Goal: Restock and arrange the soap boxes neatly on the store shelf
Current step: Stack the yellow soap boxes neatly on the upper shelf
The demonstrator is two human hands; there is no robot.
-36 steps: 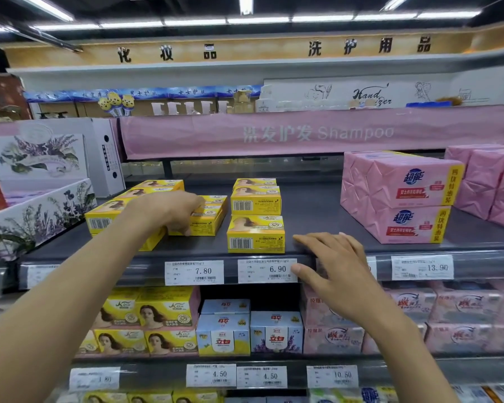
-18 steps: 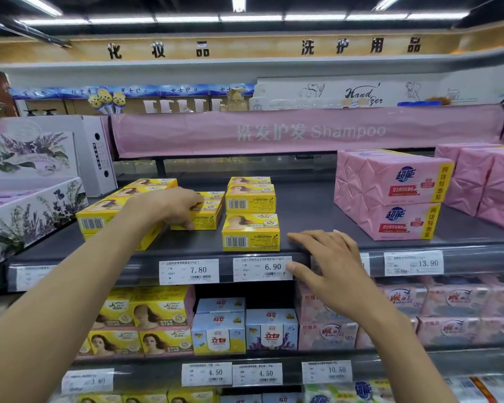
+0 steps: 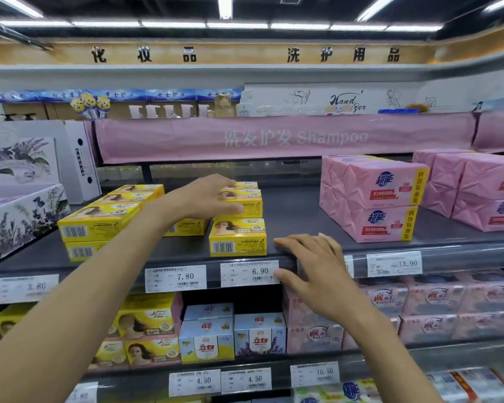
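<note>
- Gripping the top yellow soap box (image 3: 249,205) of the mid-shelf stack, the left hand (image 3: 207,196) curls its fingers over the lid, thumb on the front.
- Box lies flat, portrait up, long axis along the grey shelf (image 3: 297,212) front edge.
- Right hand (image 3: 317,266) rests spread on that edge beside the 6.90 price tag (image 3: 249,273).
- Pink soap packs (image 3: 370,199) sit toward the right end.
- A second ago, the left hand lay on the stack further left.
</note>
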